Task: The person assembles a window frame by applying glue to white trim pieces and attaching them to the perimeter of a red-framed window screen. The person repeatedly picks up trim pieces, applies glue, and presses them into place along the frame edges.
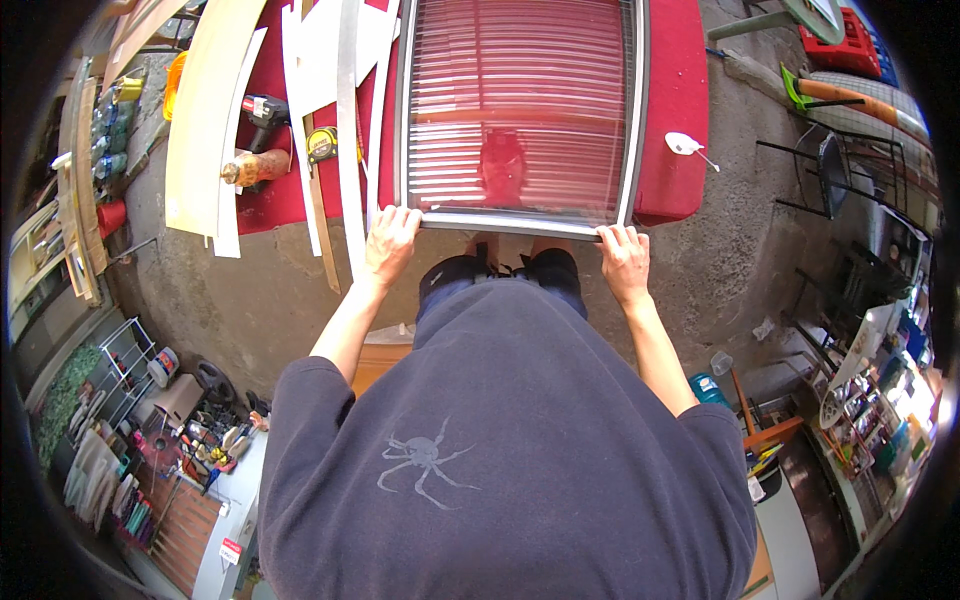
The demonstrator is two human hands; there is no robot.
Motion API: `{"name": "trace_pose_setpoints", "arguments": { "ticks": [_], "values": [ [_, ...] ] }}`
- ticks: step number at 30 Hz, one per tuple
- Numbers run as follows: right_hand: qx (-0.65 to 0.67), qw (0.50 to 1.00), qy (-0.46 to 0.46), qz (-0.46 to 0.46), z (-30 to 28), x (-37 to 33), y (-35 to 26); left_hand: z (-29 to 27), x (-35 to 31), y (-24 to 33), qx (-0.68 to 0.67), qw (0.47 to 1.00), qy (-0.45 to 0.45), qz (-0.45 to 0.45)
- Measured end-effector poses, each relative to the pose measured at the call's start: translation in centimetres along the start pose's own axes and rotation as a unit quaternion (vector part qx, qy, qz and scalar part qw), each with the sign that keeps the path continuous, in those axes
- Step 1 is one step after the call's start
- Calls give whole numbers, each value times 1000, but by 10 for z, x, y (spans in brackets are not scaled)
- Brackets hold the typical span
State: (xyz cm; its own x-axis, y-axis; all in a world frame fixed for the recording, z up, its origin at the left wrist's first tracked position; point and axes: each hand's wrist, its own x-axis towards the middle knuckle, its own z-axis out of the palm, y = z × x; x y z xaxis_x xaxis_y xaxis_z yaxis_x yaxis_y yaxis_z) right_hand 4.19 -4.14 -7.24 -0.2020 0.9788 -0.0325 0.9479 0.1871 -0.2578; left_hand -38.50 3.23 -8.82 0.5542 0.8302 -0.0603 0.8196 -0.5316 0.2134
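Note:
A framed glass panel [520,110] with a grey frame lies over the red-covered table [672,95], its near edge slightly past the table's front. Striped reflections cross the glass. My left hand [394,242] has its fingers curled over the panel's near left corner. At the near right corner my right hand [625,262] grips the frame in the same way. The thumbs and the underside of the frame are hidden. Left of the panel lie a yellow and black tape measure [322,145], a cordless drill [265,112] and a plastic bottle [256,168].
Long white strips [348,110] and pale boards [205,120] cover the table's left side, some overhanging its front. A small white bottle with a thin nozzle [683,144] sits at its right edge. A black chair [830,170] stands right; a cluttered bench [235,500] is at lower left.

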Motion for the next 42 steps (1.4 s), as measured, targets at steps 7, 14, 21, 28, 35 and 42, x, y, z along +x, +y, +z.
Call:
{"name": "trace_pose_setpoints", "arguments": {
  "ticks": [7, 14, 21, 28, 35, 42],
  "values": [
    [-18, 999, -25, 18, -7, 4, -6, -12, -2, 2, -60, 996, 11, -72],
    [132, 980, -119, -87, 29, 74, -105, 5, -12, -3, -271, 932, 74, -230],
    [173, 963, -84, -188, 84, 133, -221, 19, -22, -10, -337, 912, 98, -213],
    [198, 964, -53, -171, 92, 132, -229, 9, -17, -15, -315, 929, 106, -165],
    [178, 964, -44, -192, 94, 132, -230, 11, -20, -17, -316, 928, 103, -169],
    [166, 967, -49, -188, 92, 130, -227, 14, -20, -11, -296, 928, 101, -202]
  ]
}}
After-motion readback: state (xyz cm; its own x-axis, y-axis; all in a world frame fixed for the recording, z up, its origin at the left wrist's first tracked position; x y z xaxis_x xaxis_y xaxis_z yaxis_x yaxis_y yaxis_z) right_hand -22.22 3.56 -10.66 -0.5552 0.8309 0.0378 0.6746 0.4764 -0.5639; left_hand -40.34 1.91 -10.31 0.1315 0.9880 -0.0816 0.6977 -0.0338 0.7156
